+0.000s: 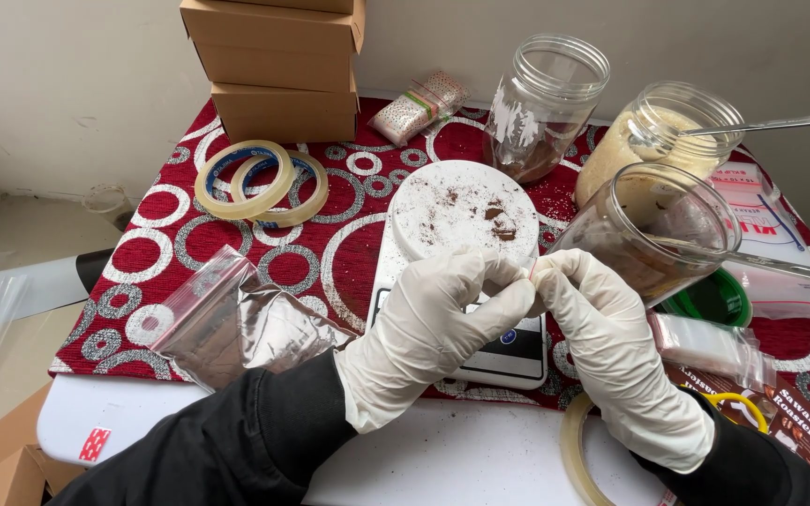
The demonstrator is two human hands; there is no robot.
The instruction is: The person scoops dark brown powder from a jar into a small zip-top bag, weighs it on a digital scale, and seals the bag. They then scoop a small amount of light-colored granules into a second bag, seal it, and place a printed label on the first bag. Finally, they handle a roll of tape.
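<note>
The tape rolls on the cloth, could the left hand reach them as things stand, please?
Probably yes: the tape rolls lie open on the cloth, nothing lies between, though the left hand is pinched against the right hand.

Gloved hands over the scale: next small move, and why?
Probably lower whatever is pinched onto the white scale plate. The left hand and right hand meet fingertip to fingertip just above the kitchen scale, pinching something too small to make out. The plate already holds brown crumbs, and the open jars stand close beside it.

Soft even daylight, faint shadows, sharp focus, mild glare on jars (555, 103)
</note>
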